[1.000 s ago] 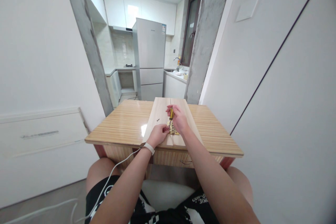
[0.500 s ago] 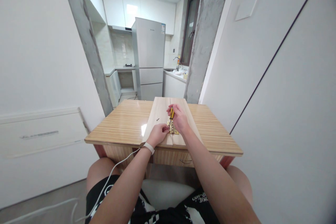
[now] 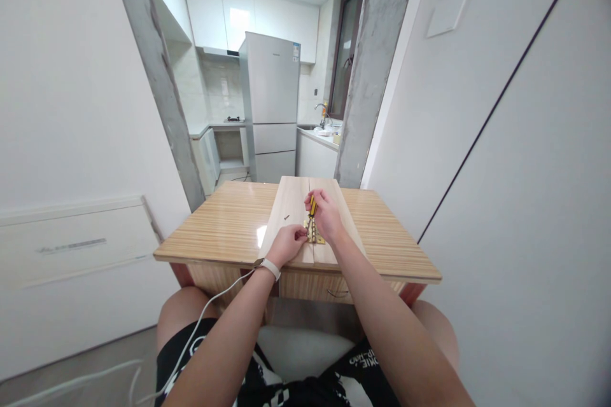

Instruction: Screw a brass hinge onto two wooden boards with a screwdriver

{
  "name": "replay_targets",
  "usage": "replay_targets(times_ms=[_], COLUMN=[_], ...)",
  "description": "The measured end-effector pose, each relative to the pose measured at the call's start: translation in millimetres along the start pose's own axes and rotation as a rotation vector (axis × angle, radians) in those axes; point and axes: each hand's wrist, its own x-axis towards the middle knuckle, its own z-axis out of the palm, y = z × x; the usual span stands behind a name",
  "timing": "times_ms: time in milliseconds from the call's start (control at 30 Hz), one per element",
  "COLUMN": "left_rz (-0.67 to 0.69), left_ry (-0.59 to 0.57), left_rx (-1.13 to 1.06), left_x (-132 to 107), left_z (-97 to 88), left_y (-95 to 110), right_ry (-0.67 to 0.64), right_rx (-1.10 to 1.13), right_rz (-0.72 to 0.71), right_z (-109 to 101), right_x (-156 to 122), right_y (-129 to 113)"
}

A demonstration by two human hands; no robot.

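My right hand (image 3: pixel 327 212) is closed around the yellow-and-black handle of a screwdriver (image 3: pixel 313 206). Its shaft slants down to the left side of a brass hinge (image 3: pixel 321 240). The hinge lies across the seam between two pale wooden boards (image 3: pixel 292 194) set side by side. My left hand (image 3: pixel 287 243) rests on the left board, thumb and fingertips pinched together at the hinge near the screwdriver's tip. Whatever those fingers hold is too small to make out. A loose screw (image 3: pixel 287 217) lies on the left board beyond my left hand.
The boards lie on a striped wooden table (image 3: pixel 210 229) with a drawer handle (image 3: pixel 337 294) at its front. A white cable (image 3: pixel 210 301) runs from my left wrist past my leg. Beyond the table stand a fridge (image 3: pixel 274 89) and a sink counter (image 3: pixel 317 140).
Both hands stay at the hinge in nearly the same pose. The fingers of my right hand have shifted very slightly on the screwdriver handle.
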Motion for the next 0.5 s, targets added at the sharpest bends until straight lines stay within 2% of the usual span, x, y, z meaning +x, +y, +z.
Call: replay_targets(times_ms=[100,333,500], left_rz=[0.015,0.006,-0.001], left_ry=[-0.007,0.019,0.042], left_rx=[-0.008,0.027,0.033], left_x=[0.4,0.2,-0.9], left_z=[0.4,-2.7,-5.1], left_y=[-1.3,0.9,5.5], right_ry=[0.005,0.058,0.010], right_rx=[0.030,-0.082,-0.124], right_rz=[0.028,-0.013,-0.029], right_z=[-0.1,-0.9,0.9], right_x=[0.1,1.0,-0.5], right_y=[-0.9,5.5,3.0])
